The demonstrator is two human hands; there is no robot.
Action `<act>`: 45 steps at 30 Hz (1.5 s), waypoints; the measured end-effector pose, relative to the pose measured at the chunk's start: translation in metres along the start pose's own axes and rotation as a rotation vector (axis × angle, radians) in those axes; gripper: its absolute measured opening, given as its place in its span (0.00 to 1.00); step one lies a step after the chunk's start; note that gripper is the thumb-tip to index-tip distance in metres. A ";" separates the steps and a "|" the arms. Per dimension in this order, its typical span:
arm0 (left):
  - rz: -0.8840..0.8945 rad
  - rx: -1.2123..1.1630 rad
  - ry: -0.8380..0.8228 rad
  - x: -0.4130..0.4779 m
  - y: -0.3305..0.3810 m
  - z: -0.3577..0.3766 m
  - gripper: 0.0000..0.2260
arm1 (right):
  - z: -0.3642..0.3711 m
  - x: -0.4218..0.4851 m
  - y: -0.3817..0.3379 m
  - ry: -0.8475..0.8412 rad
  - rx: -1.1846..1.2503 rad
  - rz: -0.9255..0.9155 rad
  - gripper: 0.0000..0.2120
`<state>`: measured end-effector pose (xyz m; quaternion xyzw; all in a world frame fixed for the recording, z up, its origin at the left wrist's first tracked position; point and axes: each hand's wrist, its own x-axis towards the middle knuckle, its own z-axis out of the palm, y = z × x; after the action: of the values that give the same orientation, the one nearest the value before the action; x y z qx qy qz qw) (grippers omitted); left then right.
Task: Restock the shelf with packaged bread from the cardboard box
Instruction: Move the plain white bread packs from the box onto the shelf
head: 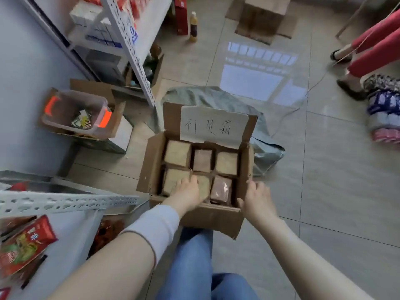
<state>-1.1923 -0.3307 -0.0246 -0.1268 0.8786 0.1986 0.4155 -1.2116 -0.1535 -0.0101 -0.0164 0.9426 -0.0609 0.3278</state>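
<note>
An open cardboard box (149, 169) stands on the floor in front of my knees, with a handwritten paper label on its far flap. Inside stand several packaged bread loaves (177, 153), pale ones and two pinkish ones (221, 188). My left hand (187, 191) reaches into the box's near row, fingers lying on a pale loaf (172, 179) and its neighbour. My right hand (257, 200) hovers at the box's right wall, fingers spread, holding nothing. The white metal shelf (65, 202) runs along my left side.
A red snack bag (26, 243) lies on the near shelf. A clear bin with orange handles (75, 113) sits at the left. A second shelf unit (129, 50), a bottle (193, 27), another carton (264, 16) and a person's red-trousered legs (376, 55) stand farther off.
</note>
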 end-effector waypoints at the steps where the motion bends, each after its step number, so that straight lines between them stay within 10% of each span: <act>1: -0.014 -0.017 -0.045 0.026 -0.003 0.010 0.26 | 0.016 0.024 0.001 -0.047 0.057 0.035 0.28; 12: 0.215 0.546 -0.027 0.250 -0.038 0.087 0.34 | 0.145 0.257 -0.004 -0.103 0.441 0.432 0.39; 20: 0.324 0.657 0.002 0.266 -0.039 0.062 0.21 | 0.143 0.267 -0.003 -0.002 0.480 0.395 0.29; 27: 0.326 0.179 -0.038 0.254 -0.035 0.059 0.24 | 0.132 0.264 0.006 -0.026 0.708 0.473 0.37; 32: 0.242 -0.361 -0.032 0.248 -0.041 0.065 0.26 | 0.129 0.255 0.011 -0.085 0.854 0.410 0.21; 39: 0.261 -0.518 -0.051 0.226 -0.047 0.082 0.17 | 0.119 0.231 0.023 0.109 0.745 0.306 0.13; 45: 0.255 -0.789 0.363 0.131 -0.051 0.058 0.17 | 0.096 0.188 0.029 0.193 0.793 0.263 0.17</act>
<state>-1.2151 -0.3578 -0.1726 -0.1990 0.8030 0.5423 0.1467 -1.2988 -0.1484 -0.2043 0.2371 0.8666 -0.3777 0.2238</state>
